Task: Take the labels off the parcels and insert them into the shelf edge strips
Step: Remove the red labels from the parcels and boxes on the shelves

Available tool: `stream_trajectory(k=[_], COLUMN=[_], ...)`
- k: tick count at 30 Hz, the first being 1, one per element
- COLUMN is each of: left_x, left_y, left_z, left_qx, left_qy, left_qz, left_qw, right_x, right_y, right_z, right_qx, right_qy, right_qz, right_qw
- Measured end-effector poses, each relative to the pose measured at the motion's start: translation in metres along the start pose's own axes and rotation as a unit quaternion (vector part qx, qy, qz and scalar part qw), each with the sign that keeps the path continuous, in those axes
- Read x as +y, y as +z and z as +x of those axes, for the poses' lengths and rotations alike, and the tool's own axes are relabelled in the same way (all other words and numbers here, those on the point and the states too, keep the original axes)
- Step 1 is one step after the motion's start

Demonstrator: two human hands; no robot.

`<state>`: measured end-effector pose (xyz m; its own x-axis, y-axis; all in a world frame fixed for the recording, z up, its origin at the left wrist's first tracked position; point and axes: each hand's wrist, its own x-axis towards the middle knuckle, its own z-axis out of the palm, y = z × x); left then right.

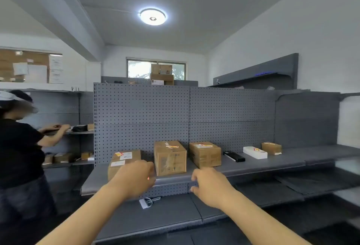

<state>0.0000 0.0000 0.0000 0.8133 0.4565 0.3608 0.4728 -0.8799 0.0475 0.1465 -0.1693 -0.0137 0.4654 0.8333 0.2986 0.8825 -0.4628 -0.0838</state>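
- The left hand [136, 178] reaches to the front edge of the grey metal shelf [263, 163], its fingers curled downward at the edge strip; something small and reddish shows at the fingertips, too blurred to say whether it is pinched there.
- The right hand [209, 185] is at the same edge, just to the right, with fingers bent and the thumb below the lip; whether it grips anything I cannot tell. The two hands are apart, with a bare stretch of strip between them.
- Below the hands, on the lower grey shelf [155, 219], lies a small white tag with a grey cord [149, 201].
- Just behind the left hand stands a brown cardboard parcel with white and yellow labels [122, 160], partly hidden by that hand.
- Between and behind the hands stands a taller brown cardboard box [170, 158], labels on its top.
- To its right is a squat brown carton [205, 154], also labelled, then a flat black packet [234, 156], a white oblong box [254, 152] and a small brown parcel [271, 147].
- A grey perforated back panel [185, 112] rises behind the parcels.
- At far left, a person in a black shirt [18, 147] handles things on another shelf.
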Motion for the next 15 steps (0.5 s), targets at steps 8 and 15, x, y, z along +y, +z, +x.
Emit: stream_trajectory(k=[8, 15], left_x=[0.026, 0.062], left_y=[0.05, 0.099], left_z=[0.059, 0.148], left_qx=[-0.01, -0.037], left_qy=[0.053, 0.075], left_qz=[-0.019, -0.037], left_qw=[0.998, 0.996], right_x=[0.051, 0.127], right_y=[0.019, 0.042], right_z=[0.018, 0.073], right_qx=[0.002, -0.017], right_qy=[0.054, 0.084], right_qz=[-0.001, 0.002], right_qw=[0.999, 0.996])
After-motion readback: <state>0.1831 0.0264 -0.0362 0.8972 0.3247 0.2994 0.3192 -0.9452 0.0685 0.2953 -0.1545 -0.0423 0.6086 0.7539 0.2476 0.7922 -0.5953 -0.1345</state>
